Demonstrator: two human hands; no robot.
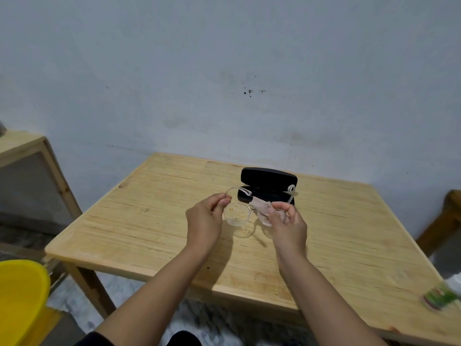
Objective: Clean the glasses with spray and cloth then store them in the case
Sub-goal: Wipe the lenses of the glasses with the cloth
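Observation:
Clear-framed glasses (pixel 238 218) hang above the middle of the wooden table (pixel 149 221), temples unfolded and pointing away from me. My left hand (pixel 205 218) pinches the frame at its left hinge. My right hand (pixel 287 221) holds a pale pink cloth (pixel 262 207) pressed over the right lens. Just behind the hands the black glasses case (pixel 268 178) lies open, lid raised toward the wall. A spray bottle with a green label (pixel 441 294) lies blurred at the table's right edge.
A yellow plastic object (pixel 22 295) sits at the lower left below the table. A wooden shelf unit (pixel 32 156) stands at the left, and another piece of wooden furniture (pixel 444 221) at the right. The wall (pixel 224 71) rises right behind the table.

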